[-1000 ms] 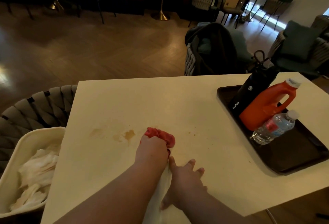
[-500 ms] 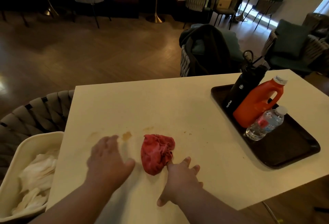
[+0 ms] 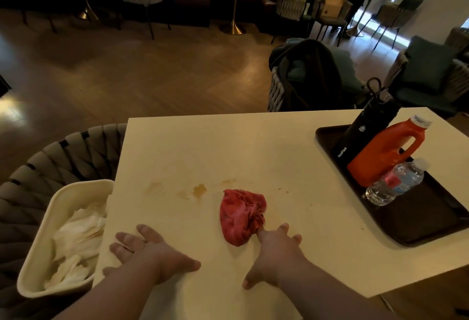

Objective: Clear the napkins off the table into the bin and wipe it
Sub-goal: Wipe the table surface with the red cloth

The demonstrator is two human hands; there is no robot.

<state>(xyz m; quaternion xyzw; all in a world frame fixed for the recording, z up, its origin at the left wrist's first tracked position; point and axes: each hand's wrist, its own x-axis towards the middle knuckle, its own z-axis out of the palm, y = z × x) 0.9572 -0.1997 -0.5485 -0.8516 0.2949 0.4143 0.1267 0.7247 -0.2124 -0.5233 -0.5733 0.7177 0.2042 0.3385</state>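
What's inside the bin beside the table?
Crumpled white napkins lie in the bin. Its bottom is covered by them, and the table edge hides its right side.

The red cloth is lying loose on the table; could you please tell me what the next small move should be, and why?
Probably grip the cloth with the right hand, which lies flat right beside it, and wipe across the brown stains just left of it. The napkins lie in the bin, while the stains are not yet wiped.
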